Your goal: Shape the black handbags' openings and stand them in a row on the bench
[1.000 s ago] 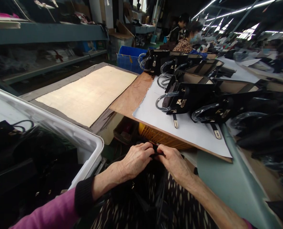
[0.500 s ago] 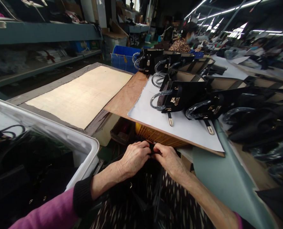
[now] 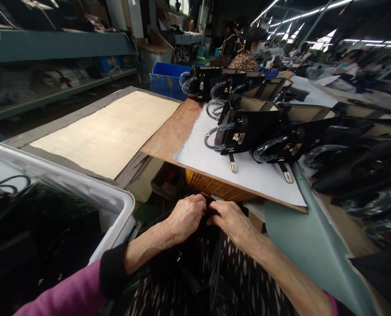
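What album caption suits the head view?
Left hand and right hand close together at a black item, black handbags nearby.

A cream sheet (image 3: 106, 131) lies flat on a larger grey layer (image 3: 19, 140), whose edges show around it. Just right of the sheet is a brown board (image 3: 169, 127), with white paper (image 3: 190, 149) farther right on it. Below and to the right of the sheet's near corner sits a yellow basket (image 3: 211, 185); a white tub (image 3: 129, 204) stands on the sheet's near side. Beyond the sheet's far right corner is a blue bin (image 3: 169, 85), and well beyond it, a person in a spotted top (image 3: 243, 62). Blue-grey shelving (image 3: 60, 46) runs behind the sheet, to the left.
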The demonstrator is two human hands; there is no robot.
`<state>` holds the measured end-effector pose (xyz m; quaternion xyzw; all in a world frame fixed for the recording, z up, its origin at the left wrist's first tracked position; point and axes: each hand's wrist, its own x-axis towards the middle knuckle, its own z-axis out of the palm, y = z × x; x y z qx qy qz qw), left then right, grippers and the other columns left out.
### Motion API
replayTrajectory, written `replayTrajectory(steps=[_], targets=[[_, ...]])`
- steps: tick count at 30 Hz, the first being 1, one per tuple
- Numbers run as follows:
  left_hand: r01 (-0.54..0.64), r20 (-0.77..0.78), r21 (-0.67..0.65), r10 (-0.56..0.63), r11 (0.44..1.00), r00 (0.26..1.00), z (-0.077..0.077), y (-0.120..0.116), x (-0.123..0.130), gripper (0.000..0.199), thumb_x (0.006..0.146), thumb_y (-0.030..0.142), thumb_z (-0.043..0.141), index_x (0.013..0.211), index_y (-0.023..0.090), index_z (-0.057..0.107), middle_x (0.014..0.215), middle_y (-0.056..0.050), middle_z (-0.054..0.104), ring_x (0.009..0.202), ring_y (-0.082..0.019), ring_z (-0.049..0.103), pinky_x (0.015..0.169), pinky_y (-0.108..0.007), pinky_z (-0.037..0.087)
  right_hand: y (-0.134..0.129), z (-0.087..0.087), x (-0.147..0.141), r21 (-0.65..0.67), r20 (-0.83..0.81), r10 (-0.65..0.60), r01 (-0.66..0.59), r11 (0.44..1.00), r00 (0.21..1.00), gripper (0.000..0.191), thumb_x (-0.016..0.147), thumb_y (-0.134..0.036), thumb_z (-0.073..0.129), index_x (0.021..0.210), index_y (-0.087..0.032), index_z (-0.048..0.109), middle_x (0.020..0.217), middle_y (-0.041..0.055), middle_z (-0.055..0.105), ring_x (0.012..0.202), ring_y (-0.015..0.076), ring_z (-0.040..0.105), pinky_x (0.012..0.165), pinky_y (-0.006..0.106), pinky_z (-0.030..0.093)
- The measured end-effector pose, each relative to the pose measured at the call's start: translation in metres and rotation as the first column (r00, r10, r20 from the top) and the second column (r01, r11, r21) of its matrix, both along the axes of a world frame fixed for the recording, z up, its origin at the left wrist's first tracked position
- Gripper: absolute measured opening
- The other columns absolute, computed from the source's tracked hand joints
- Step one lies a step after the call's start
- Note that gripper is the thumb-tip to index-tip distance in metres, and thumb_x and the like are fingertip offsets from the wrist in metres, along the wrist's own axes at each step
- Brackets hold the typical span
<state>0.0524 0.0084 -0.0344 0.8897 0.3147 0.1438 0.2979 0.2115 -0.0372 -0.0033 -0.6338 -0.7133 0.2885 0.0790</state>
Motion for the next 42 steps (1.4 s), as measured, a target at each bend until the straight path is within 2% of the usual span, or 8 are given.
replayTrajectory(steps=[9, 15, 23, 26, 32, 35, 38, 42], targets=[[0.009, -0.124, 0.163, 0.012, 0.987, 0.992, -0.002, -0.005, 0.001, 0.018, 0.085, 0.012, 0.036, 0.079, 0.014, 0.053, 0.082, -0.004, 0.057, 0.074, -0.015, 0.054, 0.067, -0.027, 0.045, 0.002, 0.002, -0.006, 0.044, 0.255, 0.075, -0.089, 0.995, 0.964, 0.01, 0.079, -0.016, 0.049, 0.075, -0.019, 0.058, 0.077, 0.0032, 0.062, 0.074, 0.0164, 0.057, 0.068, 0.025, 0.037], [0.046, -0.153, 0.219, -0.013, 0.975, 0.988, -0.004, -0.005, 0.0, 0.02, 0.085, 0.011, 0.034, 0.077, 0.015, 0.052, 0.076, -0.004, 0.056, 0.069, -0.016, 0.052, 0.064, -0.028, 0.044, 0.004, 0.0, -0.007, 0.077, 0.131, 0.047, -0.058, 0.995, 0.99, 0.022, 0.083, -0.018, 0.043, 0.071, -0.018, 0.061, 0.072, 0.0028, 0.064, 0.069, 0.0141, 0.058, 0.065, 0.023, 0.038], [0.004, -0.049, 0.147, 0.003, 0.989, 0.999, -0.01, 0.001, 0.0, 0.017, 0.084, 0.013, 0.036, 0.074, 0.016, 0.05, 0.067, 0.001, 0.054, 0.06, -0.011, 0.049, 0.054, -0.021, 0.036, 0.004, -0.005, -0.004, 0.098, -0.047, 0.002, 0.002, 0.995, 0.999, 0.03, 0.084, -0.022, 0.038, 0.073, -0.019, 0.065, 0.071, 0.0017, 0.065, 0.072, 0.0146, 0.06, 0.069, 0.024, 0.04], [-0.038, 0.016, 0.032, 0.038, 0.999, 0.999, -0.011, 0.004, 0.0, 0.01, 0.079, 0.013, 0.042, 0.074, 0.018, 0.048, 0.066, 0.003, 0.054, 0.058, -0.01, 0.049, 0.053, -0.019, 0.034, 0.006, -0.006, -0.001, 0.052, -0.054, -0.016, 0.018, 0.998, 0.998, 0.027, 0.084, -0.024, 0.041, 0.075, -0.02, 0.066, 0.071, 0.0008, 0.066, 0.071, 0.0146, 0.06, 0.066, 0.024, 0.04], [-0.094, 0.07, -0.165, 0.107, 0.982, 0.992, -0.007, 0.009, 0.006, 0.018, 0.07, 0.011, 0.046, 0.086, 0.02, 0.047, 0.059, 0.006, 0.052, 0.054, -0.01, 0.047, 0.053, -0.019, 0.033, 0.009, 0.006, 0.0, -0.031, 0.184, 0.09, -0.086, 0.996, 0.979, 0.013, 0.077, -0.024, 0.052, 0.082, -0.019, 0.064, 0.083, 0.0042, 0.067, 0.081, 0.0189, 0.061, 0.068, 0.025, 0.04], [-0.127, 0.093, -0.218, 0.15, 0.968, 0.984, -0.006, 0.01, 0.01, 0.021, 0.067, 0.009, 0.046, 0.085, 0.02, 0.047, 0.057, 0.006, 0.051, 0.053, -0.01, 0.046, 0.053, -0.019, 0.033, 0.008, 0.013, -0.007, -0.057, 0.326, 0.133, -0.12, 0.991, 0.936, 0.021, 0.071, -0.029, 0.06, 0.089, -0.018, 0.061, 0.09, 0.0076, 0.065, 0.087, 0.0229, 0.06, 0.069, 0.028, 0.04], [-0.148, 0.107, -0.248, 0.179, 0.957, 0.978, -0.002, 0.012, 0.012, 0.022, 0.066, 0.009, 0.048, 0.086, 0.02, 0.047, 0.06, 0.005, 0.054, 0.055, -0.01, 0.048, 0.053, -0.019, 0.033, 0.01, 0.011, -0.013, -0.06, 0.337, 0.072, -0.055, 0.997, 0.939, 0.024, 0.071, -0.027, 0.059, 0.094, -0.02, 0.059, 0.092, 0.0065, 0.066, 0.086, 0.0216, 0.06, 0.068, 0.027, 0.038], [-0.098, 0.115, -0.323, 0.141, 0.941, 0.983, 0.007, 0.019, -0.001, 0.009, 0.076, 0.025, 0.05, 0.082, 0.018, 0.051, 0.064, 0.003, 0.057, 0.059, -0.011, 0.05, 0.054, -0.019, 0.036, 0.017, -0.002, -0.01, -0.069, 0.224, 0.002, 0.014, 0.998, 0.975, 0.011, 0.076, -0.027, 0.052, 0.078, -0.022, 0.062, 0.074, 0.0017, 0.066, 0.074, 0.0161, 0.059, 0.062, 0.024, 0.033]])
